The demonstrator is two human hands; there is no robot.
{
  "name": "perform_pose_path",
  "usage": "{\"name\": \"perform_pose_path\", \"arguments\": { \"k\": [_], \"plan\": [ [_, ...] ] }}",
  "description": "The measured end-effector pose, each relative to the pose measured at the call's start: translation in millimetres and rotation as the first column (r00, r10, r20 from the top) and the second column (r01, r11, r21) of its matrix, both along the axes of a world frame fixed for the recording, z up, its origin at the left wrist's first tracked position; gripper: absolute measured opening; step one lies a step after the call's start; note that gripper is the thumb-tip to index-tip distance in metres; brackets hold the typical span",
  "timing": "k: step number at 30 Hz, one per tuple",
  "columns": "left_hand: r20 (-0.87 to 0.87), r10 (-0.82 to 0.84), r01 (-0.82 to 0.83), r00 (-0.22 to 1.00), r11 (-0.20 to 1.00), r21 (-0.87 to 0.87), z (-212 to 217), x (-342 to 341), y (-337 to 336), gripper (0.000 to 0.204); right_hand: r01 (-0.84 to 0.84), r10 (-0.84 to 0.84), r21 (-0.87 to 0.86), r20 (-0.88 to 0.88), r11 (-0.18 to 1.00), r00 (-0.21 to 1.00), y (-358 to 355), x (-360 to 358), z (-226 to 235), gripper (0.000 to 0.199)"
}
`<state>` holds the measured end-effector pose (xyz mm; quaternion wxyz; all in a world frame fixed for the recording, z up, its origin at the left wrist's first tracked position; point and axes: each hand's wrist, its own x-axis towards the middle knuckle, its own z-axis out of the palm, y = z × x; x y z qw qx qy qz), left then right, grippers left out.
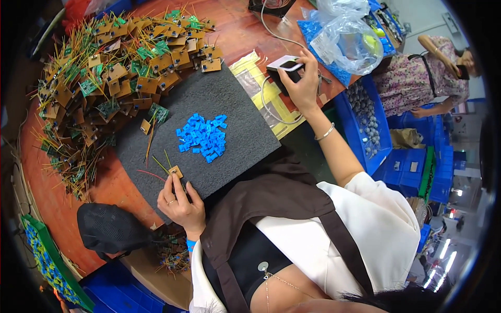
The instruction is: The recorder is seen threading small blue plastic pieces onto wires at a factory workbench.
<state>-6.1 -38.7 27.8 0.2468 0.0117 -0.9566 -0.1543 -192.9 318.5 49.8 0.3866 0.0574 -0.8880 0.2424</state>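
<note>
My left hand [182, 204] is at the near left edge of a dark grey foam mat [240, 130]. Its fingertips are closed on a small brown circuit board [176, 171] with red and yellow-green wires. Farther off to the right, my right hand [303, 86] grips the edge of a small black box with a pale top [284, 63], its thumb and fingers on the near right side. A grey cable loops beside the box. Between the hands, a heap of small blue plastic pieces [202, 136] lies on the mat. One loose brown board [145, 125] rests left of the heap.
A large pile of wired brown and green boards [120, 78] covers the table's left side. A black mesh-covered object [110, 229] stands near left. Blue bins [383, 141] and clear plastic bags [349, 47] are at the right, where another person stands.
</note>
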Motion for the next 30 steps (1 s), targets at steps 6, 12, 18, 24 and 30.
{"name": "perform_pose_path", "arguments": {
  "k": [6,12,18,24,30],
  "plan": [
    [-0.010,-0.004,0.004,1.000,1.000,0.009,1,2,-1,0.039,0.065,-0.054,-0.099,0.106,0.993,0.993,-4,29,-17,0.055],
    [-0.022,-0.009,0.009,1.000,1.000,-0.004,-2,2,-1,0.038,0.146,-0.129,-0.059,0.225,0.988,0.966,-2,40,-27,0.080],
    [-0.024,-0.005,0.005,1.000,1.000,-0.013,-3,2,-1,0.036,0.164,-0.147,-0.047,0.261,0.985,0.954,-2,43,-30,0.083],
    [-0.020,-0.003,0.003,1.000,1.000,-0.013,-2,3,-1,0.036,0.177,-0.163,-0.030,0.269,0.984,0.949,-2,45,-33,0.085],
    [-0.023,-0.004,0.003,1.000,1.000,-0.020,-2,2,-1,0.036,0.176,-0.156,-0.041,0.301,0.984,0.941,-2,46,-32,0.086]
  ]
}}
